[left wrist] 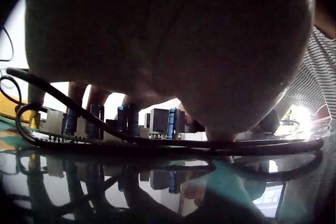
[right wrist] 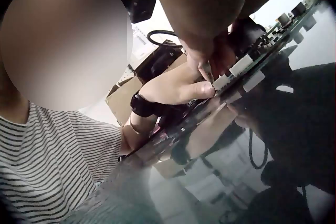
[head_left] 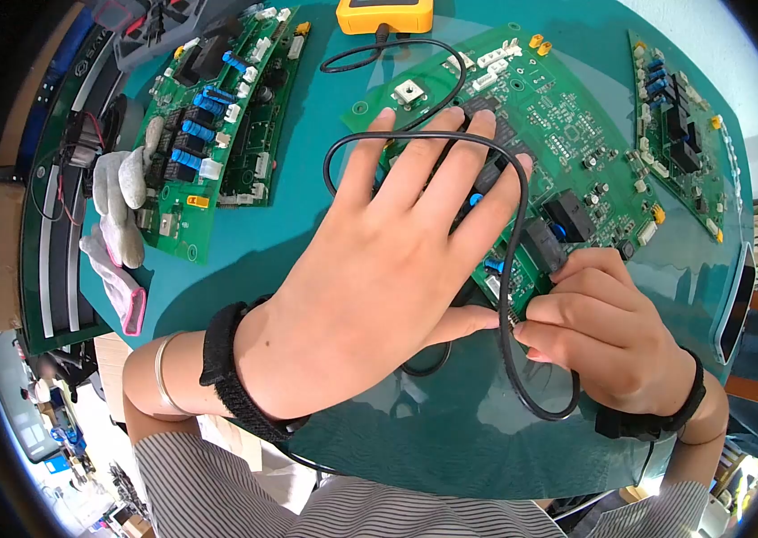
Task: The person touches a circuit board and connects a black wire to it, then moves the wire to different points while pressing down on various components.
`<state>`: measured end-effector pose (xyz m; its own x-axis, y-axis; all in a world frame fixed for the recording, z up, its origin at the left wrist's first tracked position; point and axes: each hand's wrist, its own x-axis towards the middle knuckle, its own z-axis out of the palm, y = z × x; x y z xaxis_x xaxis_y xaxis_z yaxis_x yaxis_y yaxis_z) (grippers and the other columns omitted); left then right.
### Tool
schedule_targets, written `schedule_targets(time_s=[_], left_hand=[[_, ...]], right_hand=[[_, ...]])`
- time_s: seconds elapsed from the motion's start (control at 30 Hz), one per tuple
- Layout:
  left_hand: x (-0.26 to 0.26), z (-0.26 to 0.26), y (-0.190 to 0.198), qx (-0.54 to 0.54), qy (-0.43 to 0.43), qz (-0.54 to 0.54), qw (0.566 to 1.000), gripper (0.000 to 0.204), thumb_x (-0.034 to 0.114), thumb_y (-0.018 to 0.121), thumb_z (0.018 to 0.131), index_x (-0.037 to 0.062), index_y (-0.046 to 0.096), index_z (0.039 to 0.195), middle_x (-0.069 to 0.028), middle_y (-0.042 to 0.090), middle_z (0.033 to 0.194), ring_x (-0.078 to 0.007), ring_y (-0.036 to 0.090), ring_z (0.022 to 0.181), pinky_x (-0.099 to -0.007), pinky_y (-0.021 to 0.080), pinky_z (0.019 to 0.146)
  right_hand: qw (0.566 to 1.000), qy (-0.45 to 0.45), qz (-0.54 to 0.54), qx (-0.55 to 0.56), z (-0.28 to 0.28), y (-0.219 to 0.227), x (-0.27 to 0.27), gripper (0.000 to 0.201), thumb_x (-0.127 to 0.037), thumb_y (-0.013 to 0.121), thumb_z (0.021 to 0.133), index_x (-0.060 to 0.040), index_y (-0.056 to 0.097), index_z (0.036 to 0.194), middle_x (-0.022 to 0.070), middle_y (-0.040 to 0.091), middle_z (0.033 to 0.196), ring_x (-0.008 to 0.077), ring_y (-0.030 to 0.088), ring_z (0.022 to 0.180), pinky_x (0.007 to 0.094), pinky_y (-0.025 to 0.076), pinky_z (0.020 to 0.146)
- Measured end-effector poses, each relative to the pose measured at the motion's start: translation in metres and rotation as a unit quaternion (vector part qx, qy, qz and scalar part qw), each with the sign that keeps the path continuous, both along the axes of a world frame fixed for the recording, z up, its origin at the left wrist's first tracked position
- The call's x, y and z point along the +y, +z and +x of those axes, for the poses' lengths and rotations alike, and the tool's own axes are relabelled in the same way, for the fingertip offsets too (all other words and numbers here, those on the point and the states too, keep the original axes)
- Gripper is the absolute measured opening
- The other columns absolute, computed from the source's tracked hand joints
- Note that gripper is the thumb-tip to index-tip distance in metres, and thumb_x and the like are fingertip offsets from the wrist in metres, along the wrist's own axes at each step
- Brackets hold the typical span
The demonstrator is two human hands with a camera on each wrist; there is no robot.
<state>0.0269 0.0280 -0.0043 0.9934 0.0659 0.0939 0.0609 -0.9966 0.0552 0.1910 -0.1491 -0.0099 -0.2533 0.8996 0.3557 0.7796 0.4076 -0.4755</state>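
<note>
A green circuit board (head_left: 590, 125) lies on the teal table mat, under my left hand (head_left: 388, 242). The left fingers are straight and spread across its components, and the thumb reaches the board's near edge. Over those fingers runs a black cable (head_left: 506, 269), which curves down to my right hand (head_left: 603, 332). With curled fingers, the right hand pinches the cable's end at the board's near corner; its fingers hide most of that end. In the right wrist view, the left thumb (right wrist: 202, 91) is beside a white connector (right wrist: 241, 65). Blue components (left wrist: 94, 121) stand upright beneath the left palm.
A yellow device (head_left: 385, 16) at the back has the cable plugged in. Stacked circuit boards (head_left: 258, 125) and grey-white gloves (head_left: 119, 206) lie on the left. Another board (head_left: 679, 134) is at the far right, with a phone-like slab (head_left: 735, 305) at the table's edge.
</note>
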Motion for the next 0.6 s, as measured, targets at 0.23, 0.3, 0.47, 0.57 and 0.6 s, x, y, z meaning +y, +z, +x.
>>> schedule_targets(time_s=[0.23, 0.3, 0.47, 0.57, 0.6], left_hand=[[-0.0001, -0.0003, 0.0001, -0.011, 0.002, -0.025, 1.000, 0.102, 0.062, 0.070, 0.076, 0.0067, 0.041, 0.157, -0.0216, 0.041, 0.155, -0.0407, 0.041, 0.142, -0.0569, 0.032, 0.118], [0.0002, -0.0004, -0.0004, -0.015, 0.002, -0.029, 0.999, 0.104, 0.061, 0.071, 0.074, 0.0068, 0.041, 0.158, -0.0216, 0.041, 0.154, -0.0407, 0.041, 0.142, -0.0568, 0.033, 0.118], [-0.0001, 0.0000, -0.0011, -0.016, 0.003, -0.029, 0.999, 0.105, 0.058, 0.073, 0.071, 0.0069, 0.041, 0.157, -0.0217, 0.042, 0.154, -0.0407, 0.041, 0.142, -0.0563, 0.033, 0.117], [0.0001, 0.0002, -0.0005, -0.015, 0.003, -0.031, 0.999, 0.105, 0.058, 0.073, 0.071, 0.0070, 0.041, 0.157, -0.0217, 0.042, 0.153, -0.0405, 0.042, 0.141, -0.0565, 0.033, 0.118], [0.0002, 0.0001, -0.0003, -0.015, 0.003, -0.032, 0.999, 0.105, 0.058, 0.073, 0.071, 0.0070, 0.041, 0.157, -0.0217, 0.042, 0.153, -0.0405, 0.042, 0.141, -0.0565, 0.033, 0.118]], right_hand=[[1.000, -0.004, 0.013, 0.001, 0.0010, -0.0044, -0.0021, 0.020, -0.006, 0.080, 0.078, 0.0024, 0.066, 0.090, 0.0105, 0.064, 0.096, 0.0252, 0.061, 0.083, 0.0431, 0.052, 0.086], [0.999, -0.002, 0.031, 0.011, 0.0030, -0.0071, -0.0025, 0.020, -0.008, 0.080, 0.080, 0.0019, 0.068, 0.093, 0.0090, 0.064, 0.095, 0.0233, 0.062, 0.082, 0.0429, 0.053, 0.087], [0.999, 0.003, 0.032, 0.002, 0.0037, -0.0070, -0.0017, 0.020, -0.008, 0.080, 0.080, 0.0018, 0.070, 0.095, 0.0074, 0.064, 0.093, 0.0215, 0.063, 0.080, 0.0429, 0.054, 0.088], [0.999, 0.000, 0.045, -0.010, 0.0030, -0.0089, -0.0020, 0.020, -0.007, 0.080, 0.081, 0.0021, 0.070, 0.094, 0.0073, 0.064, 0.093, 0.0207, 0.063, 0.080, 0.0428, 0.054, 0.088], [0.999, 0.001, 0.051, -0.012, 0.0027, -0.0093, -0.0021, 0.020, -0.007, 0.080, 0.080, 0.0023, 0.070, 0.094, 0.0074, 0.064, 0.093, 0.0205, 0.063, 0.080, 0.0428, 0.054, 0.088]])
